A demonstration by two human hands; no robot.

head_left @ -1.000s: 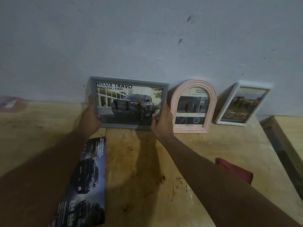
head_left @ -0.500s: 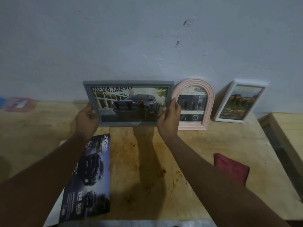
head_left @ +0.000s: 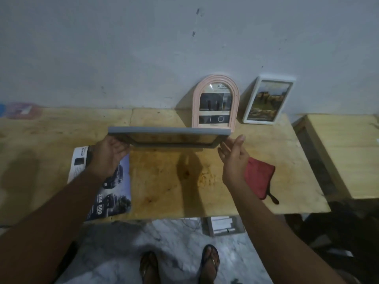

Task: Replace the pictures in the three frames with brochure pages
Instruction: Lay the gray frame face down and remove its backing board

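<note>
Grey rectangular picture frame (head_left: pixel 170 131) is in the air above the plywood table (head_left: pixel 164 181), tipped almost flat, so mostly its long edge and a sliver of glass show. What's inside it can't be read at this angle.

Left hand (head_left: pixel 108 156) grips the frame's left end, fingers curled under it. Right hand (head_left: pixel 233 158) is spread with fingers straight, fingertips at the frame's right corner; actual contact is hard to confirm.

Pink arched frame (head_left: pixel 215 101) stands at the back of the table against the grey wall (head_left: pixel 143 58), with a brochure page in it. White rectangular frame (head_left: pixel 268 99) leans just to its right, tilted, with a landscape picture inside.

Car brochure (head_left: pixel 114 189) lies flat on the table's left part, partly under the left forearm. Red fabric pouch (head_left: pixel 259 179) sits on the table beside the right wrist.

Second wooden table (head_left: pixel 344 152) stands to the right. Below the table edge: marble floor (head_left: pixel 114 253) and two sandalled feet.
</note>
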